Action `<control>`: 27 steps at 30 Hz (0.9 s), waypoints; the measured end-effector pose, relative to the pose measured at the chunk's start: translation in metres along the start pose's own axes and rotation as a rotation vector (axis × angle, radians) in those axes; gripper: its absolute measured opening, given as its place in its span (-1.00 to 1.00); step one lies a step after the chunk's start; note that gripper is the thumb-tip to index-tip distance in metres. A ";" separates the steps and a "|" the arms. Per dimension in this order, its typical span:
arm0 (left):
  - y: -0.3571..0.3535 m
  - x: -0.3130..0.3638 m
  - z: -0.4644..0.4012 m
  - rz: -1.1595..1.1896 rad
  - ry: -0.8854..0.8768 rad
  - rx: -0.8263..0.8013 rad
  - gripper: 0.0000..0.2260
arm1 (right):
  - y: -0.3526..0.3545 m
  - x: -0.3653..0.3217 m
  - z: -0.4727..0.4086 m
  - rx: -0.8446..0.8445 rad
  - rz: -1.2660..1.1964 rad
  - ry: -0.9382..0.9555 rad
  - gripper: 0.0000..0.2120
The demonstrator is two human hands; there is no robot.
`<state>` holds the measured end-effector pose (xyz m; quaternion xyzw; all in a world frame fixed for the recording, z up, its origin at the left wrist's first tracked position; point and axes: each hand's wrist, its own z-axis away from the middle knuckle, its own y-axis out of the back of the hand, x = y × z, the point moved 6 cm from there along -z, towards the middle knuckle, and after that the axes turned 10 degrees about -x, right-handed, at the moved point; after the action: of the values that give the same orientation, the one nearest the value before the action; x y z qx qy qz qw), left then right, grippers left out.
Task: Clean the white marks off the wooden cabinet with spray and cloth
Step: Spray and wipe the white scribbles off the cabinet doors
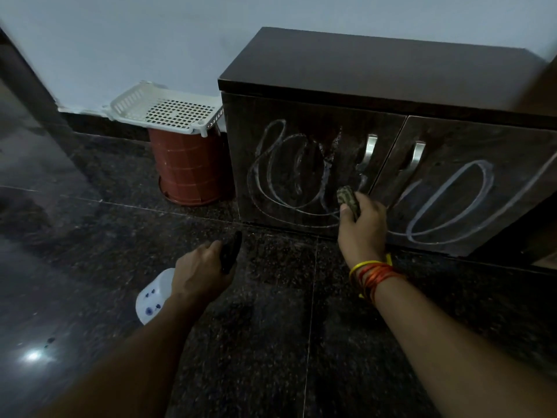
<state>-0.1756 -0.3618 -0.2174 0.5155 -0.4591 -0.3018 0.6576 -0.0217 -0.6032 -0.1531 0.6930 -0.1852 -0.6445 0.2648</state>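
Observation:
A low dark wooden cabinet (376, 64) stands against the wall, with two doors and metal handles. White looping marks (268, 164) cover the left door, partly smeared and wet near its handle. More white loops (449, 200) run across the right door. My right hand (363, 227) grips a patterned cloth (348, 199) and holds it against the lower right part of the left door. My left hand (200, 270) holds a spray bottle by its black trigger head (231, 254), low over the floor. The bottle's white body (152, 297) with blue dots points back toward me.
An overturned red-brown bucket (190, 170) stands left of the cabinet with a white perforated tray (168, 108) on top. The floor (271, 342) is dark polished granite. A dark door edge (27, 86) rises at the far left.

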 end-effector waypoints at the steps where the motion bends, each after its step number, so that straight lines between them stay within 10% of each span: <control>1: -0.002 -0.001 0.001 0.002 0.000 -0.014 -0.79 | 0.001 -0.001 0.000 -0.002 0.000 0.000 -0.63; 17: -0.021 0.091 0.002 0.098 -0.410 -0.110 -0.65 | 0.041 -0.007 -0.003 0.132 -0.099 0.001 -0.63; 27: 0.007 0.088 0.000 0.471 -0.269 0.096 -0.86 | 0.059 -0.058 -0.017 0.263 -0.390 0.006 -0.58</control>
<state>-0.1413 -0.4366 -0.1849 0.3804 -0.6633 -0.1840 0.6176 -0.0059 -0.6127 -0.0707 0.7460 -0.1293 -0.6518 0.0435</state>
